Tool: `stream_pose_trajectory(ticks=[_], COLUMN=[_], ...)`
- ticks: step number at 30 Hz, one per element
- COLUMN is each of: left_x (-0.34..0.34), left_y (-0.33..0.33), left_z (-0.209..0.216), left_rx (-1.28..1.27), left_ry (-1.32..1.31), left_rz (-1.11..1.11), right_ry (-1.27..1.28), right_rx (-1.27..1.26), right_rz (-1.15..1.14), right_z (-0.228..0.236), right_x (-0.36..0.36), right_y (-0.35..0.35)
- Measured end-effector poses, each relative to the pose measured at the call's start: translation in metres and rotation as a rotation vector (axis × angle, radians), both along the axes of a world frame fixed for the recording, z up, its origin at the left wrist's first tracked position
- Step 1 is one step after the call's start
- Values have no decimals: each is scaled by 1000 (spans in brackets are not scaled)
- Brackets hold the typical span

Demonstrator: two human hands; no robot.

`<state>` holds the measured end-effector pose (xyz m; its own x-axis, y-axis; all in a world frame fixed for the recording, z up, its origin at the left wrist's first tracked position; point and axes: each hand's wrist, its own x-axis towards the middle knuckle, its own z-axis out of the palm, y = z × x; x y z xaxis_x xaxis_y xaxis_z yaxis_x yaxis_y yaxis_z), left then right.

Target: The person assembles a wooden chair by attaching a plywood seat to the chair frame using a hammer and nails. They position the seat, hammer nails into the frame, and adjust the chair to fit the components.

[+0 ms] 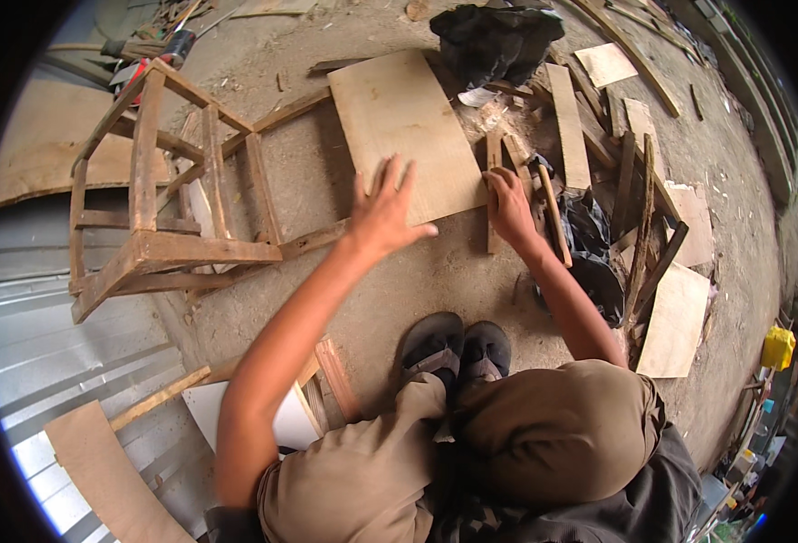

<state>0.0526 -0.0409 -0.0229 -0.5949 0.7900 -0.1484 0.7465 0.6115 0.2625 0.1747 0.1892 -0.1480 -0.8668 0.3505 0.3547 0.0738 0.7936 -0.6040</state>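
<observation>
A pale plywood sheet (403, 109) lies across a wooden frame (263, 190) that looks like an upturned chair or stool. My left hand (383, 213) is over the sheet's near left part, fingers spread and holding nothing. At the sheet's right edge, my right hand (511, 210) is closed, its curled fingertips gripping the border; the thumb is mostly hidden. A narrow wooden strip (493, 240) sticks out beneath that hand. Just right of it rests a hammer (554, 217) with a wooden handle.
Black plastic bags (498, 41) sit beyond the sheet and at right. Scrap boards (568, 127) and sticks are strewn over the ground to the right. Corrugated metal (73, 335) runs along the left, with a curved plywood piece (114, 471) near it. My sandalled feet (433, 344) are below.
</observation>
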Motion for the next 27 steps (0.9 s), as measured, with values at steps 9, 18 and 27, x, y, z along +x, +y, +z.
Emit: stream_pose_trajectory(ticks=[9,18,27], left_x=[7,-30,-39], left_y=[9,-24,-47], left_z=[-131,-120,-104], left_rx=[-215,704,37], left_ry=[605,-28,-263], left_rz=[-153,204,352], right_ry=[-244,-12,-156], right_rx=[94,-248,-810], right_rz=[48,-164,-162], right_z=[-8,7,-22], right_x=[48,17,-22], right_y=[-9,-24,-20])
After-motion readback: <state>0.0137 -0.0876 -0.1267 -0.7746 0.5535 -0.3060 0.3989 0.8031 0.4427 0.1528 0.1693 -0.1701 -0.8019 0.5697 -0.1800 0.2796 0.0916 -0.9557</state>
